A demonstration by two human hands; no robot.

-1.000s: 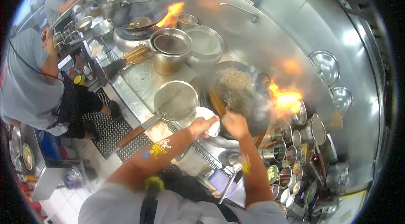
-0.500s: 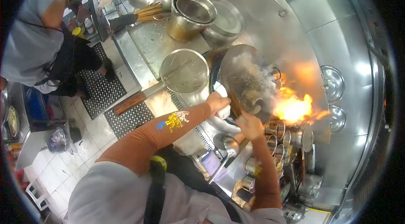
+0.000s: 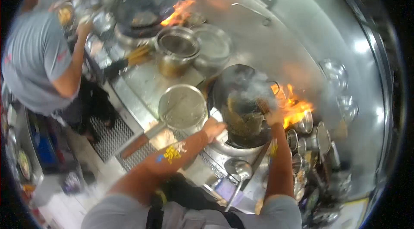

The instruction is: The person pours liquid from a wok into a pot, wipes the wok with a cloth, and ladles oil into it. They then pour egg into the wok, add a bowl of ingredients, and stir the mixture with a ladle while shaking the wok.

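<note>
A dark, steaming wok (image 3: pixel 235 76) sits over the burner in front of me, with murky liquid in its bowl. My left hand (image 3: pixel 213 129) is closed on a white cloth (image 3: pixel 221 136) at the wok's near left rim; the part of the wok under the cloth is hidden. Inside the wok, on the right, my right hand (image 3: pixel 274 118) grips a brown bamboo brush (image 3: pixel 262 105), its bristles blurred by motion and steam. To the left of the wok rests a round strainer (image 3: pixel 182 107) with a wooden handle. A metal ladle (image 3: pixel 242 169) lies below the wok.
Flames (image 3: pixel 297 110) rise beyond the wok's right side. Several metal containers (image 3: pixel 297 162) stand at the right. A metal pot (image 3: pixel 177 52) and another wok (image 3: pixel 142 11) with fire beside it are farther back. A co-worker (image 3: pixel 41 61) stands at the left.
The wok, earlier tipped up steeply, now lies flatter, with less smoke. My right hand has moved from the near rim further into the wok's right side. The camera view has shifted.
</note>
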